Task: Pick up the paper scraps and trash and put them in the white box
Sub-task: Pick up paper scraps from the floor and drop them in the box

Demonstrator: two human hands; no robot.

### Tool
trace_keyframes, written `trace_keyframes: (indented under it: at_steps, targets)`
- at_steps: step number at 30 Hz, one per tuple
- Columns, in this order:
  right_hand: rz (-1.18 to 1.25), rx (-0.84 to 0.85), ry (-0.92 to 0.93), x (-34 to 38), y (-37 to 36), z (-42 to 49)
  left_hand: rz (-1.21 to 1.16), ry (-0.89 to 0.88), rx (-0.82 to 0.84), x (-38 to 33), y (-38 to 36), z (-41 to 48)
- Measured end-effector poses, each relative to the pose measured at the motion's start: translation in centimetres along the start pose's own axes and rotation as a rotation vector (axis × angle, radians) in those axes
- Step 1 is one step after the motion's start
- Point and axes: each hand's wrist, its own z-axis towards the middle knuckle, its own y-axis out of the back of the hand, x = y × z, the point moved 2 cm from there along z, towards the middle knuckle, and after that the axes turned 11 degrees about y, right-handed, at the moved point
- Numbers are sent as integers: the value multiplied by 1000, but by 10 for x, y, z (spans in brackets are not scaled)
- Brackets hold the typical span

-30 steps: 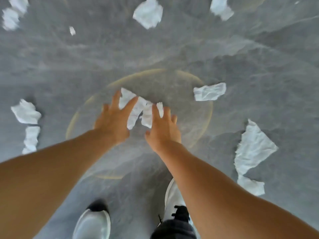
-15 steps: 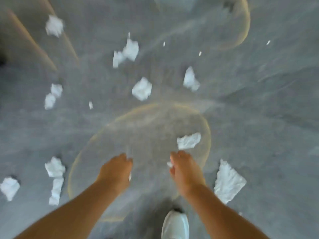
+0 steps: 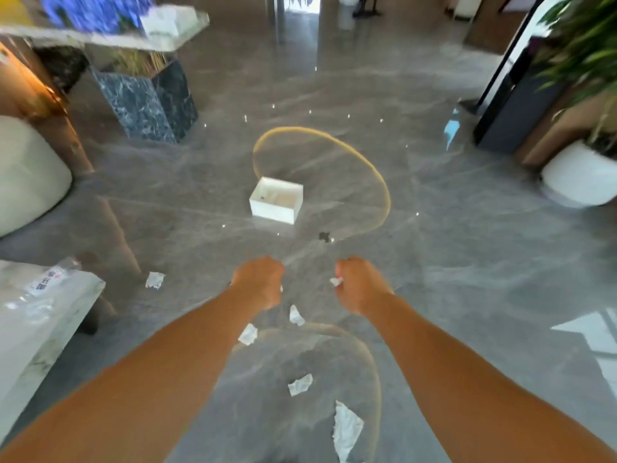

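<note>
The open white box (image 3: 276,200) stands on the grey floor ahead of me, inside a gold ring inlay. My left hand (image 3: 258,284) is a closed fist with a sliver of white paper showing at its edge. My right hand (image 3: 359,285) is also fisted, with a white paper scrap (image 3: 336,281) poking out by the thumb. Both fists are held above the floor, short of the box. Loose white scraps lie on the floor below my arms: one (image 3: 295,316) between the wrists, another (image 3: 248,334) beside it, one (image 3: 300,384) lower, and a long piece (image 3: 346,429) near the bottom.
Another scrap (image 3: 155,280) lies left by a wooden table leg. A small dark bit (image 3: 325,236) lies just behind the box. A marble-topped table (image 3: 40,315) is at the left, a dark marble plinth (image 3: 147,101) at the back left, and a white planter (image 3: 579,173) at the right.
My hands closed on the scraps they were reaching for and lifted off the floor. The view swung up from the floor to show the white box and the room.
</note>
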Motion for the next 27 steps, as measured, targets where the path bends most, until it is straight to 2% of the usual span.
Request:
trace_keyframes:
  at_steps: [4,7,11,16,21,27]
  targets:
    - [-42,-80,14,8,85,-20,-47,-14,-154,-8,79,-28]
    - [83,-159,-90,5,120,-26,-37,17,-190,-11,98,-40]
    - [183,-218,-176,-6,131,-21,3,30,-156,-15,94,-32]
    - [191,-131,-202,-25,117,7,19,7,-113,-14,95,12]
    - [164,-59,-237,-56,111,87,12,-20,-83,-9,107,93]
    - [56,50,-197,-87,108,246,35,-69,-46,4,132,234]
